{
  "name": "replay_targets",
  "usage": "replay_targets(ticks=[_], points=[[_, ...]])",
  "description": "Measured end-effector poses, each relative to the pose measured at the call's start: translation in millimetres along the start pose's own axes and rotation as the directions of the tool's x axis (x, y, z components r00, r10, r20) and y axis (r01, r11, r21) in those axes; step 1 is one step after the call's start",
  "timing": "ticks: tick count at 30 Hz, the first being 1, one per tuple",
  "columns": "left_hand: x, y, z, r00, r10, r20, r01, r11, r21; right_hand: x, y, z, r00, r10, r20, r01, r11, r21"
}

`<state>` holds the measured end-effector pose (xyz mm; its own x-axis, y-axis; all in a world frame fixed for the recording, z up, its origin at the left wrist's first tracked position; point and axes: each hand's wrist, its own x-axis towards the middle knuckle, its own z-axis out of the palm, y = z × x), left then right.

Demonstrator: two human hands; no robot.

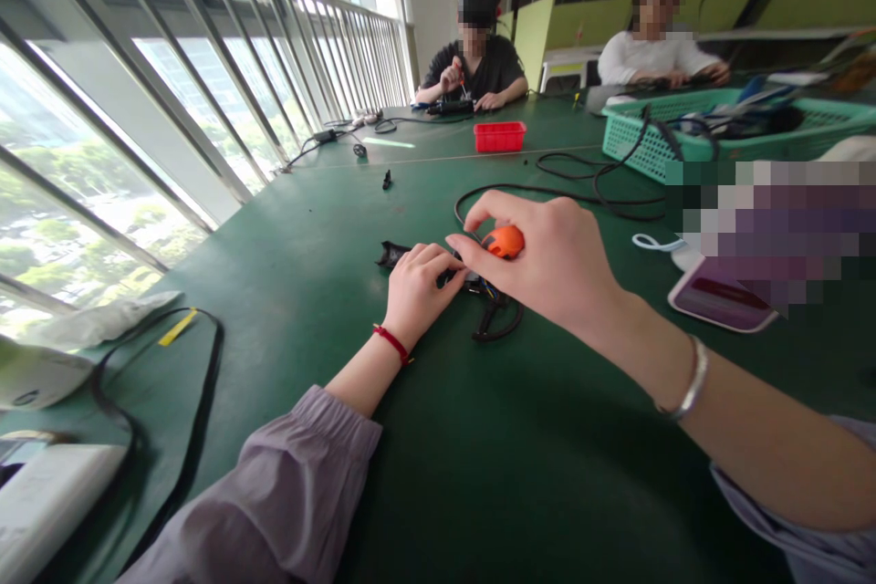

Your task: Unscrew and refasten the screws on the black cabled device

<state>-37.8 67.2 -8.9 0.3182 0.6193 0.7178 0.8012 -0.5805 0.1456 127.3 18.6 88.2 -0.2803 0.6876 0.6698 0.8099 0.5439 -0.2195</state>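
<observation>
My left hand, a red cord round its wrist, has its fingers closed on a black plastic housing that lies low at the table surface. Much of that housing is hidden behind both hands, and its exact kind does not show. Above its right part, my right hand grips the orange and black handle of a screwdriver. The fingers of the right hand hide the shaft and tip. Thin coloured wires and a looped black cable show just below the right hand.
A red tray and a small black part sit farther off on the green table. At right are a teal basket of tools and cables and a phone. A black strap lies left. Two people sit opposite.
</observation>
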Motion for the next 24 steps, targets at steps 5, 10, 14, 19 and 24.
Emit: replay_targets(ticks=[5,10,14,19,24], points=[[0.2,0.5,-0.9,1.0,0.011,-0.007,-0.011,1.0,0.006,0.8,-1.2,-2.5,1.0,-0.005,-0.031,0.006,0.999,0.032],[1.3,2.0,-1.9,1.0,0.022,-0.011,-0.022,1.0,0.008,0.5,-0.6,-0.9,0.999,0.035,-0.012,-0.035,0.999,-0.036],[1.1,2.8,-2.2,1.0,0.028,-0.004,-0.028,0.999,0.023,1.1,-1.6,-2.7,0.999,-0.009,-0.036,0.012,0.996,0.087],[0.9,3.4,-3.3,0.998,0.054,-0.03,-0.053,0.998,0.026,1.3,-0.6,-2.8,0.999,0.011,-0.053,-0.012,1.0,-0.005],[1.2,3.8,-3.3,0.999,0.047,-0.014,-0.047,0.999,0.023,1.0,0.7,-0.3,0.999,0.019,-0.027,-0.017,0.996,0.083]])
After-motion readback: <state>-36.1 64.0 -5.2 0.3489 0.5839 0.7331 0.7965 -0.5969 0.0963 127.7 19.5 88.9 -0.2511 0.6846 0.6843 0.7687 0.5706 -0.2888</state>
